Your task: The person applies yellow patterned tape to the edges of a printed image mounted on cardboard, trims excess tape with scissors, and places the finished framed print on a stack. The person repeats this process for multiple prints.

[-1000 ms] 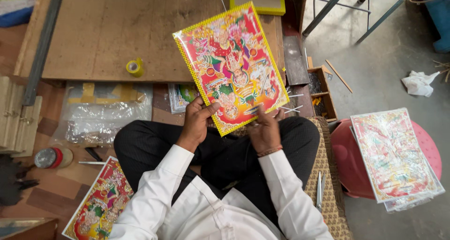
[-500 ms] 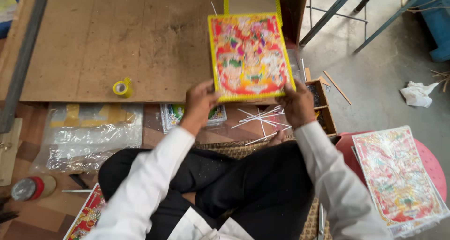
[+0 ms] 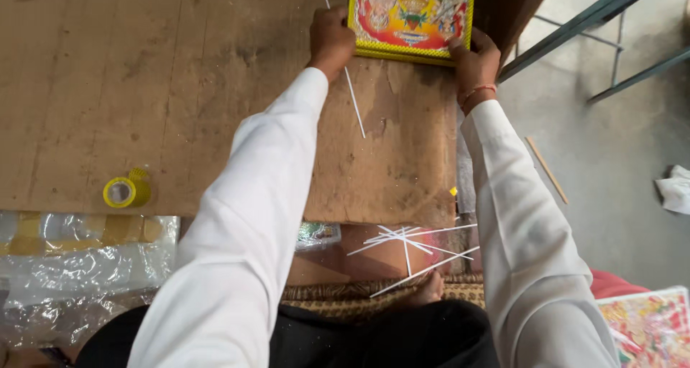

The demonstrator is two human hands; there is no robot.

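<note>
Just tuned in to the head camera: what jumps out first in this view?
The bright yellow-edged picture at the top, lying on the wooden board, with the left hand and right hand gripping its lower corners. Then the yellow tape roll at the board's left edge, and the white sticks scattered near the person's lap.

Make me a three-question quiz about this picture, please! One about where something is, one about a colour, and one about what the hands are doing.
1. Where is the roll of tape?
A. on the wooden board
B. on the grey floor
C. in a hand

2. What colour is the border of the picture print?
A. blue
B. yellow
C. black

3. How is the print held?
A. by one hand only
B. by no hand
C. by both hands at its bottom corners

Answers: 1 A, the tape sits near the edge of the wooden board. 2 B, a yellow band frames it. 3 C, the left hand and the right hand each grip a lower corner.
</note>
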